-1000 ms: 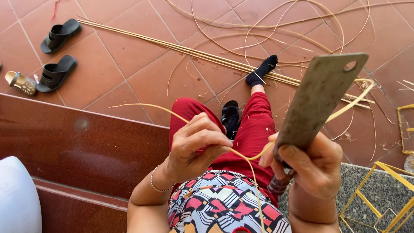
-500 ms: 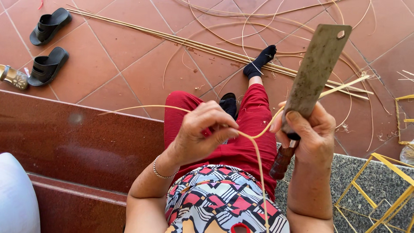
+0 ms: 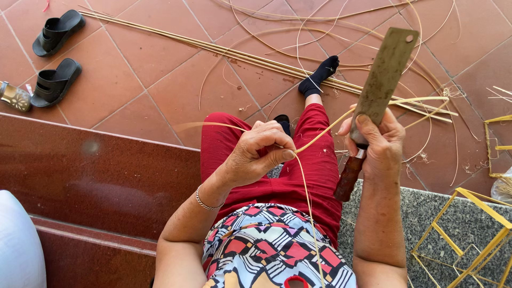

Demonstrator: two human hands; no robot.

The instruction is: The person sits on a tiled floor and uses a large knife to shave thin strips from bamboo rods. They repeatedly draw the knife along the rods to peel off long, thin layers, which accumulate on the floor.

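My right hand point(image 3: 376, 143) grips a cleaver point(image 3: 383, 80) by its dark wooden handle, the flat worn blade pointing up and away. My left hand point(image 3: 260, 151) pinches a thin pale bamboo strip point(image 3: 324, 132) between thumb and fingers. The strip runs from my left fingers up to the blade beside my right hand, and another length trails down over my lap. Both hands are above my red trousers point(image 3: 298, 176), about a hand's width apart.
Long bamboo strips point(image 3: 250, 56) and loose curls lie across the terracotta floor tiles. Two black sandals point(image 3: 56, 56) sit at the far left. A dark red stone step point(image 3: 96, 176) runs along my left. Yellow bamboo frames point(image 3: 469, 234) stand at the lower right.
My left hand has moved left and down along the strip, pulling it taut away from the blade. The cleaver has stayed upright in my right hand.
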